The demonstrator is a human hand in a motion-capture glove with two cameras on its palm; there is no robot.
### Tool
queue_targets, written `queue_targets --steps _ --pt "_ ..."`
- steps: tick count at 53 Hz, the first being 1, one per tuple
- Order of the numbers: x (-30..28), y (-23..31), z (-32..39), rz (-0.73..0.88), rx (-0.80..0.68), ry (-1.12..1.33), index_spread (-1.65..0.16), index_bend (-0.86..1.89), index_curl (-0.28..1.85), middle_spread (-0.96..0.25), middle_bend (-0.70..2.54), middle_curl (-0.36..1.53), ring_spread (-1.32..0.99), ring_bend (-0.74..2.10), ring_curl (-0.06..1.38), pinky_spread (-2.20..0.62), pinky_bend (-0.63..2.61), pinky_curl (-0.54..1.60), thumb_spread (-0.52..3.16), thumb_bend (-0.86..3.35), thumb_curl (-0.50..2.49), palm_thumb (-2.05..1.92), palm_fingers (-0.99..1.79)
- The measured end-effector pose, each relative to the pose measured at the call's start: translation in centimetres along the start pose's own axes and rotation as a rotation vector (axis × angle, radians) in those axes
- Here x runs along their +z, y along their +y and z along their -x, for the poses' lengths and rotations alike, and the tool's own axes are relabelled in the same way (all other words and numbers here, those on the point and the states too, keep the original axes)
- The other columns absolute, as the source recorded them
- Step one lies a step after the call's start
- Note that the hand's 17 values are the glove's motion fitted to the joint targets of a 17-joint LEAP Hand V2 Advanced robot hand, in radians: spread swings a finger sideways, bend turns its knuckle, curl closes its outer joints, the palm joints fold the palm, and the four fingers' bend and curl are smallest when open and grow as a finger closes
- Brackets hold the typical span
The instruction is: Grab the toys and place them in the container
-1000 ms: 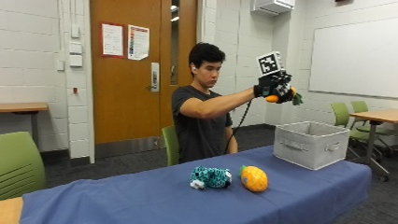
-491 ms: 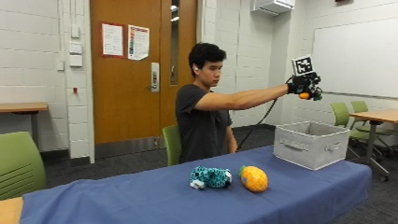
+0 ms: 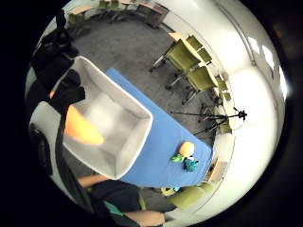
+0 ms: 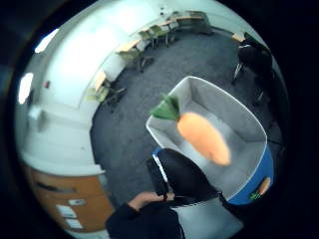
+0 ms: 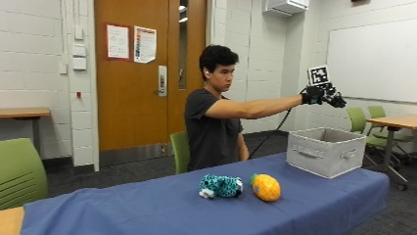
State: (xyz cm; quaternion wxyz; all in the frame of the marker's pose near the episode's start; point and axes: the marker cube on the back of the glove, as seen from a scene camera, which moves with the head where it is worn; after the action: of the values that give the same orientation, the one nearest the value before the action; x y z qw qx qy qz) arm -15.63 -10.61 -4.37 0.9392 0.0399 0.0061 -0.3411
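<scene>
My gloved right hand (image 5: pixel 323 95) is stretched out high above the grey fabric container (image 5: pixel 326 152) at the table's right end, its fingers spread and holding nothing. An orange plush carrot (image 4: pixel 203 135) with green leaves shows in mid-air over the container's open inside (image 4: pixel 239 124), clear of my fingers (image 3: pixel 70 91); it also shows as the carrot (image 3: pixel 83 126) in the little finger side palm view. The outside view does not show it. A teal spotted plush toy (image 5: pixel 220 186) and an orange round plush toy (image 5: pixel 266 187) lie side by side mid-table.
The blue-covered table (image 5: pixel 163 208) runs left from the container. Green chairs (image 5: pixel 19 171) stand at the left end and behind the table, with more chairs and a wooden table (image 5: pixel 391 120) to the right. A tripod (image 3: pixel 213 118) stands on the floor beyond.
My hand carried the carrot to the right until it was over the container, then the fingers opened and the carrot left the hand.
</scene>
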Motion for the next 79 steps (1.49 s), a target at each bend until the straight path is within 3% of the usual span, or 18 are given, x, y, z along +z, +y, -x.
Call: queue_targets --steps 5,10,18,23,28,38,51,64,79 --pt "-1.1 -1.0 3.7 -0.012 0.187 -0.007 -0.26 0.11 0.74 -0.17 0.5 0.53 -0.35 1.03 0.4 -0.34 1.1 0.45 1.03 -0.06 0.62 -0.01 0.38" --pt "-2.5 -1.1 7.5 -0.025 0.185 -0.084 -0.25 0.15 0.71 -0.16 0.47 0.52 -0.34 1.01 0.38 -0.31 1.06 0.43 1.07 -0.05 0.55 -0.04 0.34" --pt "-3.2 3.3 -0.4 -0.015 0.284 0.096 -0.24 0.17 0.68 -0.15 0.45 0.51 -0.35 0.96 0.36 -0.28 0.97 0.39 1.08 -0.06 0.46 -0.06 0.26" --pt "-5.1 6.4 -1.9 -0.05 0.241 -0.158 -0.25 0.2 0.68 -0.14 0.45 0.5 -0.36 0.9 0.33 -0.26 0.91 0.37 1.07 -0.07 0.42 -0.08 0.22" --pt "-4.5 9.8 -7.5 -0.032 0.39 0.006 -0.25 0.2 0.66 -0.14 0.44 0.5 -0.37 0.88 0.32 -0.25 0.87 0.35 1.06 -0.07 0.38 -0.08 0.22" --pt "-3.6 17.2 -16.4 -0.053 0.524 0.033 -0.26 0.19 0.65 -0.14 0.42 0.48 -0.37 0.84 0.3 -0.23 0.84 0.33 1.04 -0.07 0.32 -0.08 0.25" --pt "2.7 23.9 -23.4 0.009 0.664 0.032 -0.28 0.2 0.63 -0.13 0.4 0.48 -0.38 0.78 0.28 -0.2 0.79 0.32 1.04 -0.07 0.28 -0.08 0.25" --pt "10.8 27.5 -25.5 0.068 0.708 0.03 -0.29 0.21 0.63 -0.15 0.37 0.47 -0.39 0.73 0.26 -0.18 0.73 0.31 1.04 -0.06 0.25 -0.07 0.25" --pt "19.8 30.6 -26.3 0.272 0.739 0.013 -0.32 0.24 0.63 -0.18 0.31 0.45 -0.43 0.63 0.23 -0.17 0.68 0.31 1.06 -0.05 0.24 -0.06 0.21"
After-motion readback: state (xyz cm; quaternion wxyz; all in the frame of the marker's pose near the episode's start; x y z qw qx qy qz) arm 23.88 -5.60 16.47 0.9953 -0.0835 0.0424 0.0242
